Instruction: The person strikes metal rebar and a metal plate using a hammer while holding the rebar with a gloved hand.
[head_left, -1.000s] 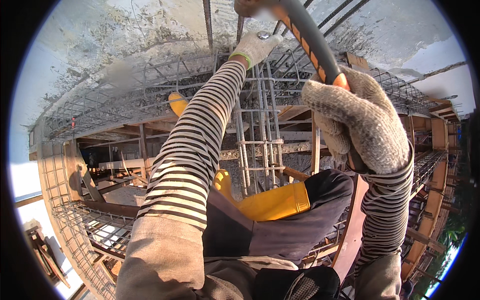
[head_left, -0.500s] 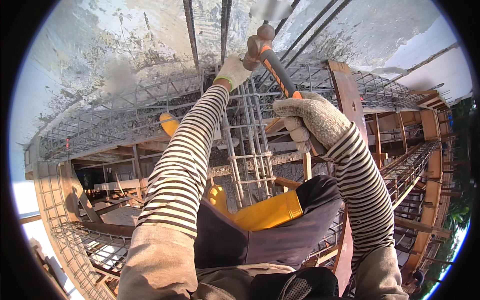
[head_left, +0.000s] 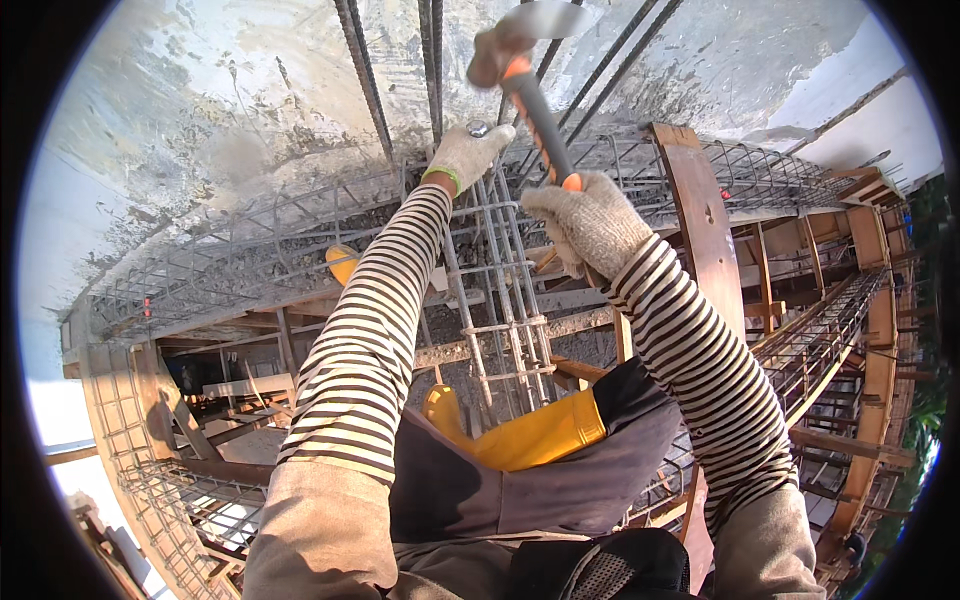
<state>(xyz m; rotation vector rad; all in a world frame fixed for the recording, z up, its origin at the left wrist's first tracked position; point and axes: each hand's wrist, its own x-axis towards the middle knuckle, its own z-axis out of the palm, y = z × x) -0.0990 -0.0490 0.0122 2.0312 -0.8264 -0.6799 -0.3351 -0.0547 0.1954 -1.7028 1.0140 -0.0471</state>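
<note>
A stained concrete wall (head_left: 250,90) fills the view from ten to two o'clock, with dark ribbed bars (head_left: 362,75) rising against it toward twelve. Below it, a steel rebar cage (head_left: 500,327) runs from the middle toward six o'clock, and timber formwork (head_left: 868,330) curves down at three. The right hand (head_left: 595,222), gloved, lies toward two o'clock and is closed around the lower handle of a hammer (head_left: 535,122); the hammer's handle tilts up to its reddish-brown head near twelve, clear of the other glove. The left hand (head_left: 465,158), also gloved, is at twelve, just below that head, closed about a metal piece (head_left: 478,130) whose round shiny end shows above the fingers; the glove hides the rest, so it may be a chisel or a similar tool. A brown plank (head_left: 708,225) leans at two o'clock, and a yellow boot (head_left: 540,432) lies at five, beside the cage.
</note>
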